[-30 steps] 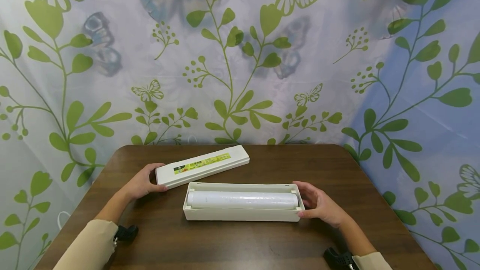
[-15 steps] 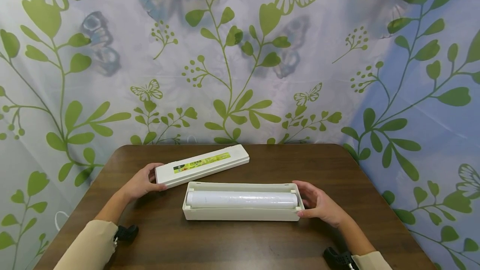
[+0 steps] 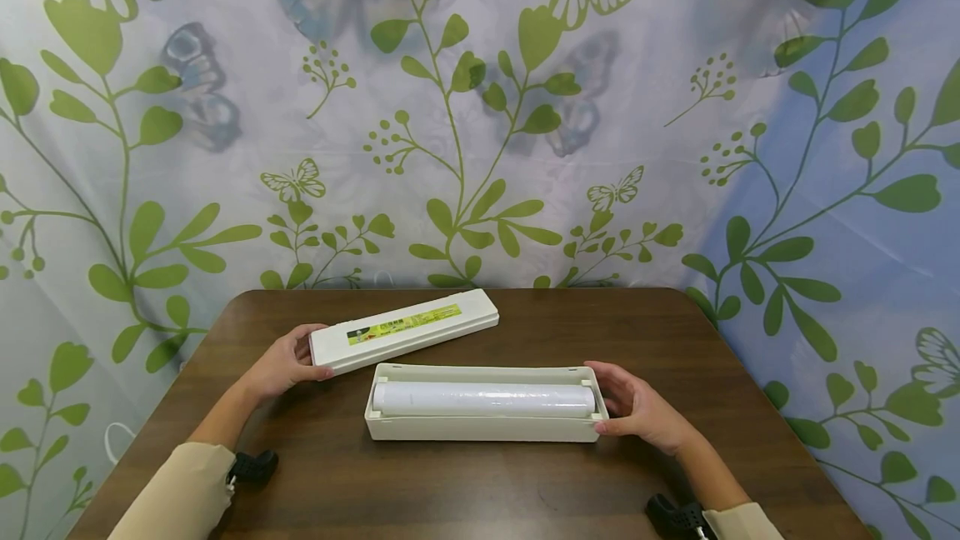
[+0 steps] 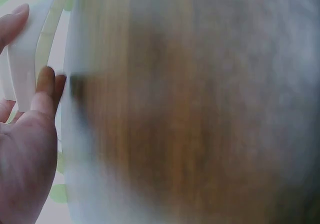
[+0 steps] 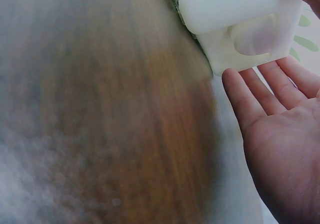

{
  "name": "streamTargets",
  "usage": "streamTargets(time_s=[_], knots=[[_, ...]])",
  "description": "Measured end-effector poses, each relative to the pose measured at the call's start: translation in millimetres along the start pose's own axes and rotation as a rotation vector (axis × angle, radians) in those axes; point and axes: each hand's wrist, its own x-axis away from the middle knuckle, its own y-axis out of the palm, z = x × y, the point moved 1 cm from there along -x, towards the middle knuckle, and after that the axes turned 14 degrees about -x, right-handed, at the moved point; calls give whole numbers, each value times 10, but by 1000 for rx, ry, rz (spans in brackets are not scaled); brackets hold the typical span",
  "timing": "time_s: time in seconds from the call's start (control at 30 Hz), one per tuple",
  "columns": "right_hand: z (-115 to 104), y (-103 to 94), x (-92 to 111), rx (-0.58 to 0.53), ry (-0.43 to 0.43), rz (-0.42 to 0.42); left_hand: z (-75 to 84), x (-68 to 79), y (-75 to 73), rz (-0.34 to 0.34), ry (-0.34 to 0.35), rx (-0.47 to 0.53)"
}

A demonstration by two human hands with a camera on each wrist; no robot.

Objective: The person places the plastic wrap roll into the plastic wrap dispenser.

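Observation:
In the head view a long white plastic lid (image 3: 420, 340) with a yellow-green label lies slanted on the table, its right end farther back. My left hand (image 3: 281, 367) holds its left end between thumb and fingers. Nearer me, the open white box (image 3: 480, 430) lies sideways across the table with a roll of clear film (image 3: 483, 400) inside, probably cling film. At the box's right end is my right hand (image 3: 641, 411), thumb on the front corner and fingers toward the back. The right wrist view shows fingertips (image 5: 232, 78) against the box end.
The brown wooden table (image 3: 480, 494) has its far edge close to a patterned curtain (image 3: 480, 148) of green leaves and butterflies. A black wrist strap (image 3: 253, 467) sits below the left hand, another black strap (image 3: 671, 515) below the right.

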Motion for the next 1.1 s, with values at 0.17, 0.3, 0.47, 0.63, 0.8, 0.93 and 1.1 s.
streamTargets(time_s=[0.17,0.3,0.47,0.63,0.8,0.93,1.1], knots=[[-3,5,5,-3,9,5,5,25,-3,2,-38,33],[-5,10,4,-6,10,2,25,38,-13,10,-57,11],[-8,9,5,-12,13,4,32,29,-17,10,-61,9],[-8,2,3,-12,3,-3,28,18,-19,13,-54,22],[-8,-3,-3,-8,1,-11,41,23,-19,29,-51,26],[-11,4,1,-9,7,-5,49,23,-20,29,-32,86],[-17,17,7,-10,8,4,58,27,-23,45,-19,41]])
